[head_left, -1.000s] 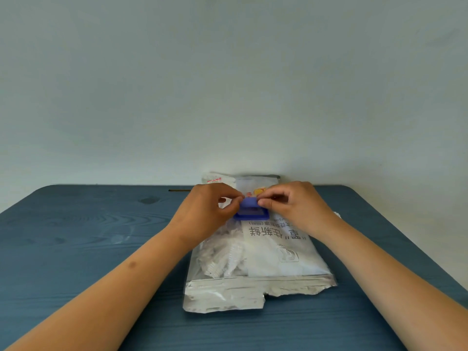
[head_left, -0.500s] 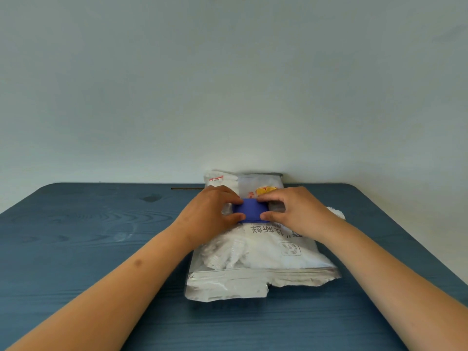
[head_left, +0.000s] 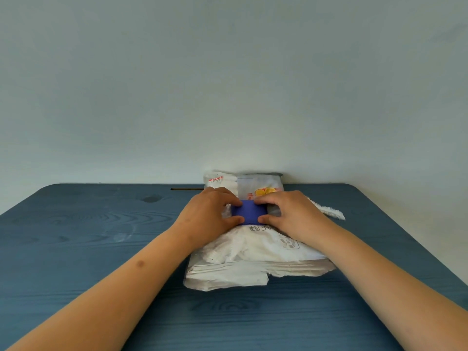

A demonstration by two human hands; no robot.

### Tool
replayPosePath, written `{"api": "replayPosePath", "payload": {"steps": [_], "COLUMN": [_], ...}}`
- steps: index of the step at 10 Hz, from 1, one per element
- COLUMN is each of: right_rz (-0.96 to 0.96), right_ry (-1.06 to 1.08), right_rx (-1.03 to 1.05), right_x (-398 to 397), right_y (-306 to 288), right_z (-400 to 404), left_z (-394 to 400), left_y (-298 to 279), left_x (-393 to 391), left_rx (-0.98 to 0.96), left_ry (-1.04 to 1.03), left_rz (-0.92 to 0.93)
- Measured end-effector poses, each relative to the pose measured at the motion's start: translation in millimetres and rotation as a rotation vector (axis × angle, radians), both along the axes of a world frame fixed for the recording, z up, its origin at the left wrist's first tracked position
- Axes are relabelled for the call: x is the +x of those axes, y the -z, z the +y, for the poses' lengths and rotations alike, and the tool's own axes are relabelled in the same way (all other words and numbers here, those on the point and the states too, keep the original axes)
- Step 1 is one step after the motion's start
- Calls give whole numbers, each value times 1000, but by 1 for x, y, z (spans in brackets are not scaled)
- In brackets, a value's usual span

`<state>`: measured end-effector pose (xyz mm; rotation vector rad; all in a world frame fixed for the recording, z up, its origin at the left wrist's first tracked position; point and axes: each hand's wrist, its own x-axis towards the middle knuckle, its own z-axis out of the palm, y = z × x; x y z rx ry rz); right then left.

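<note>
A white and silver plastic snack bag [head_left: 255, 254] lies flat on the blue wooden table [head_left: 76, 236], its torn open end toward me. Across its middle sits a blue clip [head_left: 249, 212]. My left hand [head_left: 207, 214] pinches the clip's left end between thumb and fingers. My right hand [head_left: 291, 214] pinches the right end the same way. Both hands rest on the bag and hide part of it.
A pale wall rises just behind the table's far edge. A thin dark stick [head_left: 186, 189] lies near that edge, left of the bag. A torn white strip [head_left: 329, 210] sticks out to the right of the bag.
The blue clip stood raised and open in my fingers a second ago; it now lies flat across the bag with both hands lowered onto it.
</note>
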<state>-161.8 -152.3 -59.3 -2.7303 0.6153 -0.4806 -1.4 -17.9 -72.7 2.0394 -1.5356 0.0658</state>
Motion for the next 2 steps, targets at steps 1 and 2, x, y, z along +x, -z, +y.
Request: {"api": "replayPosePath", "payload": {"steps": [1, 2], "right_rz": [-3, -77], "right_ry": [-8, -14], "right_rx": [21, 128], "right_x": [-2, -5], "right_y": [-2, -8], "right_z": [0, -2], "left_z": [2, 2], "left_y": [0, 0], "left_x": [1, 1], "left_rx": [-34, -58], "left_ry": [19, 36], "left_rz": [3, 19]}}
